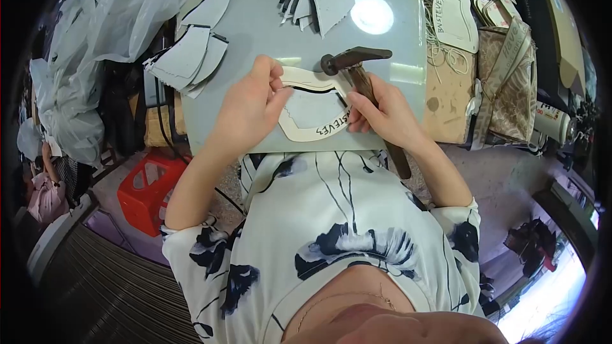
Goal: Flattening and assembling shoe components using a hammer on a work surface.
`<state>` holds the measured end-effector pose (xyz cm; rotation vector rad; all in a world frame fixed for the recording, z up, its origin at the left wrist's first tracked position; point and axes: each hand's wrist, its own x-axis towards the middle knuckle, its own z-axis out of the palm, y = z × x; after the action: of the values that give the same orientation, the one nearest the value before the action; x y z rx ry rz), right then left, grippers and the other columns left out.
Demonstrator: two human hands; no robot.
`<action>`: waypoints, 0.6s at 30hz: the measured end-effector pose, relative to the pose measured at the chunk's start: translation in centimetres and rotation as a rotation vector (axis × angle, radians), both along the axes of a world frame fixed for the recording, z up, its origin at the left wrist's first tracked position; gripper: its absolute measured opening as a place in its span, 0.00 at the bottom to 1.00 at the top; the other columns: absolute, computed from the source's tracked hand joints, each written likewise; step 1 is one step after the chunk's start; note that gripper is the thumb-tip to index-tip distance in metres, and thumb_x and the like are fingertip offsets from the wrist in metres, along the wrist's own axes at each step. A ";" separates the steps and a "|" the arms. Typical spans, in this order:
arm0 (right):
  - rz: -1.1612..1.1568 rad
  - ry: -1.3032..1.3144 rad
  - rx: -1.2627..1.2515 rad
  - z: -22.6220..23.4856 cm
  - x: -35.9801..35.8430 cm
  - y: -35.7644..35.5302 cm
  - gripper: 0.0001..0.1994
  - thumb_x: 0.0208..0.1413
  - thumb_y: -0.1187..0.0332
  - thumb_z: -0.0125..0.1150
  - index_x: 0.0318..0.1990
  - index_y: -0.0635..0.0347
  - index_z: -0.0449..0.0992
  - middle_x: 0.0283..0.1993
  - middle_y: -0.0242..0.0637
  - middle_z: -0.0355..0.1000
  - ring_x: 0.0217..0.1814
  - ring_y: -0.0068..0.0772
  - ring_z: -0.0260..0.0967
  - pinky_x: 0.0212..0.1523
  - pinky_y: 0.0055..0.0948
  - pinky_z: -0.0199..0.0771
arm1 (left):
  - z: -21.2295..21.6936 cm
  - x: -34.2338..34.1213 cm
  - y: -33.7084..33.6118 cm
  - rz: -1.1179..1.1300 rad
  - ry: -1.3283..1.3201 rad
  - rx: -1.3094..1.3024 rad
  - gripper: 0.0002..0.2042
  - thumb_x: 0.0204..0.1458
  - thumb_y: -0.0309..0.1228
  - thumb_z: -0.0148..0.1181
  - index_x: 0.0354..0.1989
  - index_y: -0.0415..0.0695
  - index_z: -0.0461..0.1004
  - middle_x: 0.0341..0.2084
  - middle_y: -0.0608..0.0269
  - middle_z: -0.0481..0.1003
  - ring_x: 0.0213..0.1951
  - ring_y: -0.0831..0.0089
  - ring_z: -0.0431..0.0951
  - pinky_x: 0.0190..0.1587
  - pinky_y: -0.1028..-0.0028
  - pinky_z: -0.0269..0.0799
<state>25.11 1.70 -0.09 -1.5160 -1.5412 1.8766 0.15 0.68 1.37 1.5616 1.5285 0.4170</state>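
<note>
Cream template, part-hidden by right fingers closed round a hammer, left fingers curled, hold unclear

Covered and cropped
Right fingers hid the middle of the hammer handle; the top edge cropped the plastic bags.

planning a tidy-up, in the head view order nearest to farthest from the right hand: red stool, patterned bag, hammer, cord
1. Hammer, in the right hand
2. Cord, upper right of it
3. Patterned bag, farther right
4. Red stool, lower left
</note>
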 end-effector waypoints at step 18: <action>-0.076 0.004 0.028 0.3 -0.7 -0.3 0.10 0.65 0.67 0.52 0.37 0.67 0.65 0.26 0.37 0.74 0.26 0.26 0.76 0.24 0.23 0.74 | -1.5 0.6 -1.5 0.261 -0.375 0.037 0.25 0.49 0.17 0.60 0.57 0.38 0.62 0.40 0.58 0.76 0.33 0.77 0.76 0.40 0.78 0.74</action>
<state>24.37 1.37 0.22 -1.5353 -1.4804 1.8085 0.71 -0.84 -0.10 1.2271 1.4343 0.8398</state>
